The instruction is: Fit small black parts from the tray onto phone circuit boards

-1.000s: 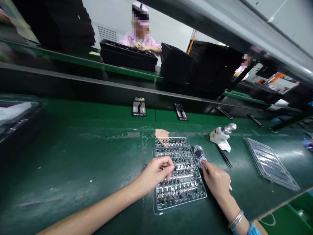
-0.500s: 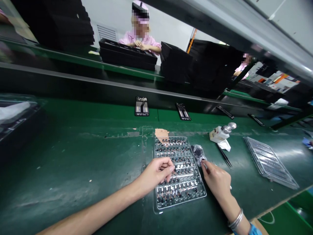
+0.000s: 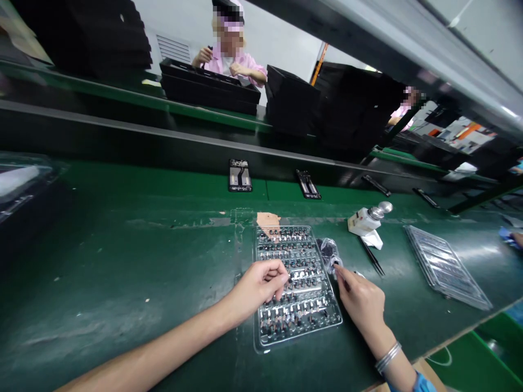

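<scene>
Clear parts tray [image 3: 302, 333], under and around the left hand [image 3: 265, 282]; thumb and fingertips together there, any part between too hidden to tell. Right hand [image 3: 362, 298] pinched at the small plastic bag [image 3: 328, 251], whether on bag or part unclear. Beyond, rightward: tweezers [image 3: 372, 257].

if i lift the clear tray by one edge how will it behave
The clear tray probably flexes and feels light: its plastic looks thin. Tilting may spill the small parts, which sit in rows across it.
</scene>
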Motion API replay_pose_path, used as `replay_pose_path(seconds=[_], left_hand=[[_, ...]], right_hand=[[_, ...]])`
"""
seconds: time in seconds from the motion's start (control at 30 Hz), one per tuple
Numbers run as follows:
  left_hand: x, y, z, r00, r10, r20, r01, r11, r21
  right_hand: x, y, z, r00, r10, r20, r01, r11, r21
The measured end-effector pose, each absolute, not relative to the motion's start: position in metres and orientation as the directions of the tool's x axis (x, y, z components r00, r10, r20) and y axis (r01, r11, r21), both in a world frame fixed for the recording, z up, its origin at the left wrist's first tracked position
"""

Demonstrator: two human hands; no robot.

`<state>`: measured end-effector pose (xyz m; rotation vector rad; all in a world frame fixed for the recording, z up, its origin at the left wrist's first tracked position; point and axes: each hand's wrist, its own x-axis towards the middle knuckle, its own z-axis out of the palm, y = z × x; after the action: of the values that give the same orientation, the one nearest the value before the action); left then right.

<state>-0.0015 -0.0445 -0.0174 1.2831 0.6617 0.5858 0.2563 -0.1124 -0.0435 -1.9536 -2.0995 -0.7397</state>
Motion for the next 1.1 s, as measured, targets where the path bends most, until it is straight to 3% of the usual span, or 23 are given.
replay_pose_path(seconds=[0.43,0.5,0.57,0.63,0.73,0.93,1.1], left_hand=[[-0.002,-0.045,-0.016,0.677,0.725,-0.127,-0.029,0.198,0.98],[-0.001,-0.045,-0.017,0.676,0.726,-0.127,-0.029,0.198,0.98],[-0.001,-0.046,-0.018,0.672,0.73,-0.12,-0.034,0.193,0.981],[-0.001,-0.046,-0.017,0.671,0.732,-0.116,-0.037,0.19,0.981],[-0.002,-0.046,-0.017,0.668,0.735,-0.113,-0.041,0.189,0.981],[0.0,-0.046,-0.019,0.664,0.742,-0.09,-0.074,0.185,0.98],[0.0,-0.046,-0.022,0.664,0.743,-0.076,-0.076,0.168,0.983]], right_hand=[[0.253,-0.102,-0.042,-0.096,0.884,0.458,0.979,0.0,0.204],[0.249,-0.105,-0.038,-0.013,0.879,0.476,0.995,-0.034,0.089],[0.238,-0.109,-0.03,0.133,0.885,0.447,0.982,-0.056,-0.18],[0.22,-0.113,-0.022,0.242,0.908,0.343,0.872,-0.048,-0.487],[0.188,-0.114,-0.009,0.22,0.956,0.191,0.683,-0.011,-0.73],[0.155,-0.106,-0.001,0.128,0.99,0.052,0.5,-0.019,-0.866],[0.154,-0.105,-0.005,0.137,0.987,0.087,0.496,0.008,-0.868]])
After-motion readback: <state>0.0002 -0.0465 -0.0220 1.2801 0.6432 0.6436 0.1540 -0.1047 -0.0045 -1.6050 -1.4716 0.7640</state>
